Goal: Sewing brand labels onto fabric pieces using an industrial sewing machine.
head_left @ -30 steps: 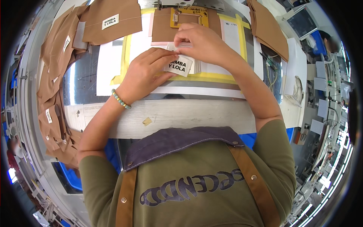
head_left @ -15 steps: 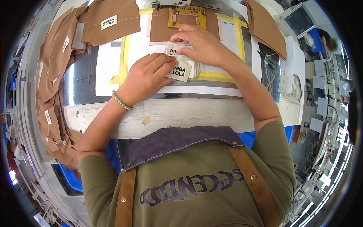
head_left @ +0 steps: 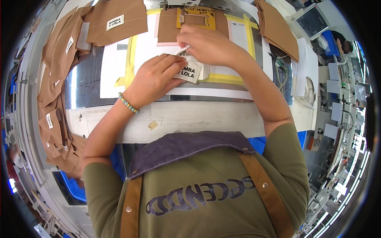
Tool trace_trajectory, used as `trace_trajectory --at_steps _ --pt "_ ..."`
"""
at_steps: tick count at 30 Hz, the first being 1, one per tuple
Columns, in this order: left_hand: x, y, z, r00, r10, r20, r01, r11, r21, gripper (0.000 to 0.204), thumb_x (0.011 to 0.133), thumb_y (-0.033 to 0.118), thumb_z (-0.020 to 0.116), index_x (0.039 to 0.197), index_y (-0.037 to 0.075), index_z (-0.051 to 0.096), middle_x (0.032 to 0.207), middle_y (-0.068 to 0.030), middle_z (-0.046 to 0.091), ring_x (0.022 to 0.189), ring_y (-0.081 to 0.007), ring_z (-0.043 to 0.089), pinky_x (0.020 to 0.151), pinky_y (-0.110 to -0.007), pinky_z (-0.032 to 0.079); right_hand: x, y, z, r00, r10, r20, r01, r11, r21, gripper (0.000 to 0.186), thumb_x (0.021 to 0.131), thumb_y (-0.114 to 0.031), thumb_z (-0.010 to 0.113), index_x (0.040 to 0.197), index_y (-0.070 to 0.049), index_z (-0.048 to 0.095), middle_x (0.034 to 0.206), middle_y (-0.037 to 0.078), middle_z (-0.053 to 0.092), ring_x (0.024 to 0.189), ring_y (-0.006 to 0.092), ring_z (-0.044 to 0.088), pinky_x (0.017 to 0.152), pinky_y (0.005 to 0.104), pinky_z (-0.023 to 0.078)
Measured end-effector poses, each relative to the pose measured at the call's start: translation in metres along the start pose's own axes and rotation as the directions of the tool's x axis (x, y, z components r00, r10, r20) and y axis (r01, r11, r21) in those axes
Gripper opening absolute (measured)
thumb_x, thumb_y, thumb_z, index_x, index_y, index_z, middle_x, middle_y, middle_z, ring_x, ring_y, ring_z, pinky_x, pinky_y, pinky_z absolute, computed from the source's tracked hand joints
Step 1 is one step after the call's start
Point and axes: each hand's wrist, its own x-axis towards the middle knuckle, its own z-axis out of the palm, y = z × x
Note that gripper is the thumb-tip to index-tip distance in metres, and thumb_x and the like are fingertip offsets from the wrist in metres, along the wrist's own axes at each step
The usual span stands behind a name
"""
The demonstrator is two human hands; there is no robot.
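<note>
My left hand (head_left: 158, 74), with a beaded bracelet, is closed on a small stack of white printed fabric labels (head_left: 190, 72). My right hand (head_left: 206, 47) pinches a thin white label (head_left: 183, 50) just above that stack, its edge bent up and partly hidden by fingers. Both hands are over a white board (head_left: 113, 75) bordered with yellow tape. Just beyond them lies a brown rectangular piece (head_left: 166, 35) with pink edging, under a yellow template plate (head_left: 208, 20) at the foot of a machine.
Brown pieces bearing white labels (head_left: 59, 71) drape along the left side. At right are stacked brown pieces (head_left: 278, 31), a tangle of cord and tools (head_left: 281, 73), a white box (head_left: 305, 87) and a monitor (head_left: 311, 22). Blue bins (head_left: 71, 182) sit below the table. Other people appear at both edges.
My right fingers have shifted slightly up and left, lifting and bending a label off the stack. My left hand moved a little down, then slightly back up, still gripping the labels.
</note>
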Motion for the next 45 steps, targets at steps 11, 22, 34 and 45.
trace_trajectory --at_steps 11,22,34,45 --pt "0.003 0.001 0.015 0.919 -0.393 -0.040 0.382 0.910 -0.162 0.077 0.079 0.020 0.095 0.145 0.008 0.058 0.124 -0.0083 0.073 0.108 -0.0309 0.071 0.093 -0.041 0.059 -0.045 -0.005 -0.042 0.993 -0.054 -0.107 0.102 0.849 0.519 0.028 0.103 -0.013 0.069 0.130 -0.005 0.076 0.105 0.007 0.070 0.095 0.0185 0.066 0.082 0.0322 0.051" --pt "0.000 -0.002 0.009 0.911 -0.410 -0.027 0.398 0.896 -0.196 0.089 0.080 0.021 0.096 0.158 0.015 0.054 0.125 -0.0060 0.073 0.099 -0.0244 0.069 0.088 -0.037 0.060 -0.072 0.005 -0.013 0.964 -0.103 -0.245 0.149 0.973 0.178 0.055 0.088 -0.013 0.084 0.142 -0.012 0.072 0.150 0.002 0.066 0.139 0.0285 0.058 0.120 0.0425 0.047" --pt "0.002 -0.002 0.009 0.912 -0.410 -0.017 0.394 0.886 -0.246 0.074 0.085 0.019 0.092 0.151 0.012 0.063 0.121 -0.0053 0.074 0.082 -0.0179 0.065 0.074 -0.031 0.059 -0.085 0.001 0.012 0.946 -0.093 -0.311 0.129 0.987 0.094 0.065 0.092 -0.018 0.081 0.154 -0.013 0.062 0.145 0.011 0.069 0.132 0.0338 0.064 0.109 0.0438 0.053" --pt "0.001 -0.002 0.009 0.920 -0.390 -0.030 0.369 0.893 -0.257 0.073 0.084 0.018 0.092 0.151 0.010 0.063 0.121 -0.0073 0.073 0.080 -0.0180 0.064 0.072 -0.031 0.058 -0.072 -0.012 0.016 0.946 -0.064 -0.317 0.069 0.998 0.005 0.071 0.101 -0.034 0.075 0.164 -0.012 0.048 0.127 0.018 0.072 0.115 0.0362 0.068 0.099 0.0465 0.053"
